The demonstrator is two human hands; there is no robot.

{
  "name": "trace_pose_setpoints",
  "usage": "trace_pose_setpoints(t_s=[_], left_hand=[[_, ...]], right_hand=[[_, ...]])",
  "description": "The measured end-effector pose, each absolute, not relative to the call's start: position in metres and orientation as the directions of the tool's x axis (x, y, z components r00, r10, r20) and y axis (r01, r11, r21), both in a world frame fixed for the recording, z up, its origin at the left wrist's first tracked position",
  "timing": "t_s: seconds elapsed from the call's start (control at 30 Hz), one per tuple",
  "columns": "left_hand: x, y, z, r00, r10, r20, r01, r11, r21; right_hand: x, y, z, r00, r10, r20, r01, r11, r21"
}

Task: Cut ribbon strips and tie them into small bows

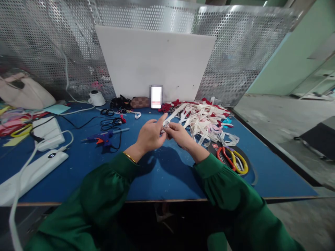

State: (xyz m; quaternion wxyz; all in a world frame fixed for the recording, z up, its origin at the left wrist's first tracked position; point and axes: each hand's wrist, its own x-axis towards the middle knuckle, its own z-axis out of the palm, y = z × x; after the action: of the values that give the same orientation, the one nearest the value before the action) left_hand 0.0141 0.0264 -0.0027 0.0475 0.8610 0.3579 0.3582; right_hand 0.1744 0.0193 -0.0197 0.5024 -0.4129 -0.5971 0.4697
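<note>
While we hold our left hand (150, 135) and right hand (178, 135) together above the blue tabletop (162, 176), both hands pinch one white ribbon strip (173, 115), which leads to the ribbon pile (206, 122).

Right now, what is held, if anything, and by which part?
A white ribbon strip, pinched at its near end between the left hand and the right hand; the rest trails toward the ribbon pile.

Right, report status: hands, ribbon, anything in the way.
Left hand, right hand both pinch white ribbon strip. Ribbon pile behind. Scissors right, apart.
</note>
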Motion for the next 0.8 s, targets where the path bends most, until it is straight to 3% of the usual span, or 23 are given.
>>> trace_pose_setpoints(t_s=[0.17,0.3,0.4,0.47,0.53,0.6,0.67,0.73,0.8], left_hand=[[0.014,0.034,-0.006,0.320,0.857,0.404,0.367,-0.505,0.781],[0.015,0.040,-0.013,0.214,0.921,0.326,0.321,-0.381,0.867],[0.017,0.039,-0.015,0.152,0.931,0.332,0.303,-0.364,0.881],[0.020,0.038,-0.014,0.114,0.945,0.306,0.231,-0.325,0.917],[0.021,0.037,-0.013,0.098,0.981,0.168,0.087,-0.177,0.980],[0.021,0.039,-0.011,0.170,0.979,-0.111,-0.065,0.123,0.990],[0.018,0.042,-0.010,0.317,0.871,-0.376,-0.136,0.434,0.891],[0.014,0.046,-0.009,0.421,0.788,-0.450,-0.160,0.553,0.818],[0.010,0.048,-0.008,0.409,0.844,-0.348,-0.175,0.447,0.877]], right_hand=[[0.173,0.019,-0.023,-0.158,0.953,0.257,0.175,0.284,-0.943],[0.168,0.015,-0.026,-0.165,0.980,0.114,0.204,0.148,-0.968],[0.167,0.012,-0.025,-0.178,0.969,0.172,0.327,0.223,-0.918],[0.168,0.008,-0.022,-0.197,0.931,0.308,0.554,0.365,-0.748],[0.168,0.003,-0.018,-0.281,0.875,0.394,0.756,0.455,-0.470],[0.169,-0.001,-0.017,-0.409,0.835,0.368,0.829,0.508,-0.234],[0.170,-0.002,-0.018,-0.486,0.812,0.322,0.825,0.548,-0.137],[0.171,0.002,-0.022,-0.452,0.823,0.345,0.818,0.536,-0.208],[0.172,0.009,-0.026,-0.329,0.867,0.373,0.769,0.476,-0.427]])
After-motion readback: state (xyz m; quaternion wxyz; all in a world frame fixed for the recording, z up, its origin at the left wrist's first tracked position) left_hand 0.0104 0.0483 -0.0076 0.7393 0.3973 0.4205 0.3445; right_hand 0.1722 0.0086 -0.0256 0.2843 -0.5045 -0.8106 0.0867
